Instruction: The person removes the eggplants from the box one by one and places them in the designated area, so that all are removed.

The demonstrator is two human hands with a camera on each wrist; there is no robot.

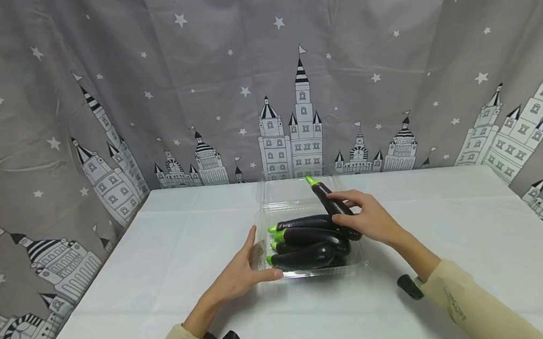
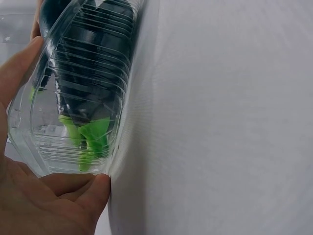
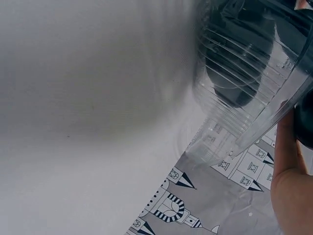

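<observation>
Beige sleeves (image 1: 477, 305) lay over the white table (image 1: 127, 290). Toward its far edge sat a clear container (image 1: 315, 272) of eggplants (image 1: 303, 257). The left hand (image 1: 238, 273), spread, braced its near-left corner; the right hand (image 1: 373, 219) gripped another eggplant (image 1: 335, 205) above, probably mid-transfer, direction unclear; next seemingly needed a steady container.

Container (image 1: 309, 273) on table (image 1: 141, 288), before you.
Eggplants (image 1: 313, 237) inside; your left hand (image 1: 242, 273) at its left, right hand (image 1: 374, 218) at its right; curtain (image 1: 224, 71) behind.

one dark green-stemmed eggplant (image 1: 338, 207) slants above more eggplants (image 1: 313, 238) lying in an open clear container (image 1: 284, 206).
</observation>
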